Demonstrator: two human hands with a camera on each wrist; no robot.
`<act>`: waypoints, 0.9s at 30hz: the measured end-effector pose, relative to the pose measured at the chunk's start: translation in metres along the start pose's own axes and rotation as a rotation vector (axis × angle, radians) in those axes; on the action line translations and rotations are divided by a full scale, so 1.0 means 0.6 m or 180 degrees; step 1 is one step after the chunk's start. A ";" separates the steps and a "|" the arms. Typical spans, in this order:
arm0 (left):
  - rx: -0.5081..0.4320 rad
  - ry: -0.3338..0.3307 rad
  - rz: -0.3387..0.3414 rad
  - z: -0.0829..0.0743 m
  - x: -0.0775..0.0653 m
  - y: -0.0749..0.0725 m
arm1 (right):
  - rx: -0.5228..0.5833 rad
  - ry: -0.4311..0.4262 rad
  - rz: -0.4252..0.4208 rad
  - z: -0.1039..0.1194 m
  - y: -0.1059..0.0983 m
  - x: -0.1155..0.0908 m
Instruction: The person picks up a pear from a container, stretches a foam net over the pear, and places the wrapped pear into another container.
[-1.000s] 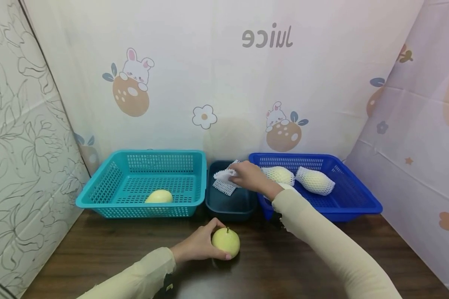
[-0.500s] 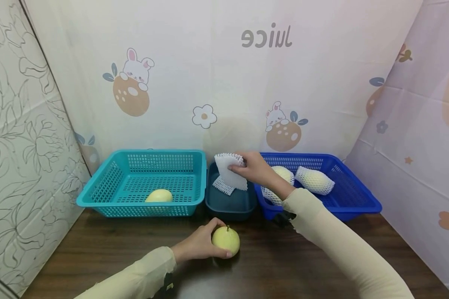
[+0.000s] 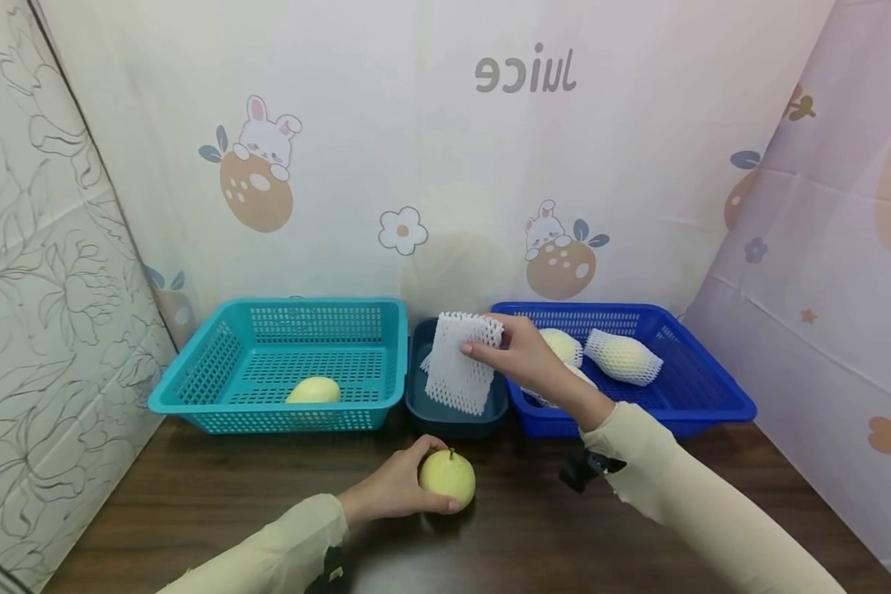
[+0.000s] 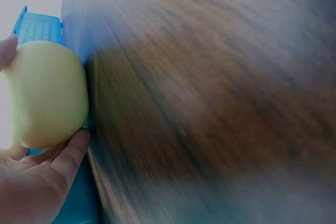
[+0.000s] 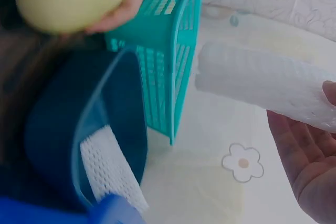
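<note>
On the dark wooden table, my left hand [image 3: 392, 485] grips a yellow-green pear [image 3: 448, 480] from its left side, thumb in front and fingers behind; the stem points up. In the left wrist view the same pear [image 4: 50, 95] sits between thumb and fingers. My right hand [image 3: 523, 351] pinches a white foam net sleeve [image 3: 460, 367] by its upper right edge, and the sleeve hangs flat above the dark teal bin [image 3: 456, 425]. Another foam net sleeve [image 5: 110, 166] lies inside that bin in the right wrist view.
Left of the bin stands a turquoise basket [image 3: 278, 419] with one bare yellow-green fruit [image 3: 315, 390] in it. To the right, a blue basket [image 3: 683, 404] holds several net-wrapped fruits [image 3: 624, 357]. A printed curtain [image 3: 445, 148] rises behind them.
My right hand has lifted the foam net sleeve out of the bin and drawn it slightly nearer, so it now hangs at full length. The left hand and pear stay put.
</note>
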State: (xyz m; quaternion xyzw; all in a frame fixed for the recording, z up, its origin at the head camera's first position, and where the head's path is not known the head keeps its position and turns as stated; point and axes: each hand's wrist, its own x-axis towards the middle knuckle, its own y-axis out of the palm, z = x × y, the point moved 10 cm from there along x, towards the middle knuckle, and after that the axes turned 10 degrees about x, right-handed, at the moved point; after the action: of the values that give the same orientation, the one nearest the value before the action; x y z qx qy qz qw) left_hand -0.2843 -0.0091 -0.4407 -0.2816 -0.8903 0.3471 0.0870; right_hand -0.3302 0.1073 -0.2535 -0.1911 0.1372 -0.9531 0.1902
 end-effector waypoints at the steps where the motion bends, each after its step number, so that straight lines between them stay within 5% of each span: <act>1: 0.0011 0.0002 0.0001 0.000 0.000 0.000 | 0.0103 -0.0010 0.0005 0.000 0.002 -0.006; 16: -0.0048 0.0075 -0.0189 -0.004 -0.007 -0.002 | 0.0267 -0.0038 -0.0149 -0.030 0.009 -0.043; 23: -0.0852 0.0141 -0.0681 -0.025 -0.019 -0.044 | 0.0331 -0.0029 -0.0310 -0.027 0.002 -0.044; 27: -0.1722 0.0065 -0.0886 -0.038 -0.020 -0.074 | 0.0442 -0.0063 -0.0422 -0.019 -0.003 -0.044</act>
State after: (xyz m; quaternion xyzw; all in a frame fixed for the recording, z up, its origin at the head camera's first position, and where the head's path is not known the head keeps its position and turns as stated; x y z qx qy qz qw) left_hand -0.2861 -0.0295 -0.3940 -0.1732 -0.9796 0.0792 0.0645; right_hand -0.3128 0.1220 -0.2716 -0.1955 0.0560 -0.9689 0.1409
